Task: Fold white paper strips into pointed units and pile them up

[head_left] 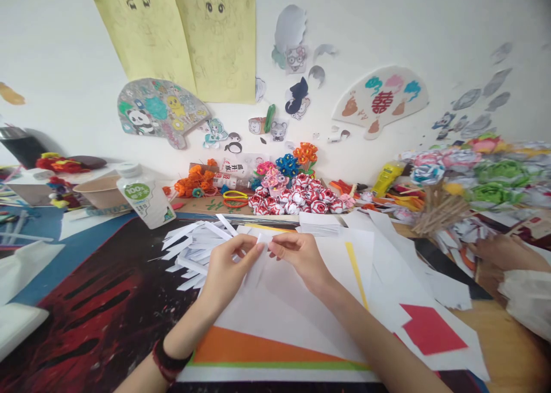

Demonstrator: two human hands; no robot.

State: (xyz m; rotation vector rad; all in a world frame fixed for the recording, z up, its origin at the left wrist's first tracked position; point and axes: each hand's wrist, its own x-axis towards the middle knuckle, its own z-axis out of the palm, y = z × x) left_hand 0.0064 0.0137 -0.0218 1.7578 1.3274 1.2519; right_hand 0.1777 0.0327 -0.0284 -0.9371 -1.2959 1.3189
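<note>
Both my hands are raised over a stack of white paper sheets (297, 307). My left hand (235, 261) pinches a narrow white paper strip (258, 264) between thumb and fingers. Close beside its upper end, my right hand (299, 255) has thumb and fingertips pressed together; whether they grip the strip too I cannot make out. A pile of folded white paper strips (193, 255) lies just left of my left hand. Under the white sheets, an orange sheet (258, 347) shows along the near edge.
Red-and-white paper flowers (297, 198) stand along the wall, a white bottle (144, 195) to their left. A red paper piece (434, 330) lies at right. Another person's hand (508, 252) is at the far right, near a bundle of brown sticks (443, 209).
</note>
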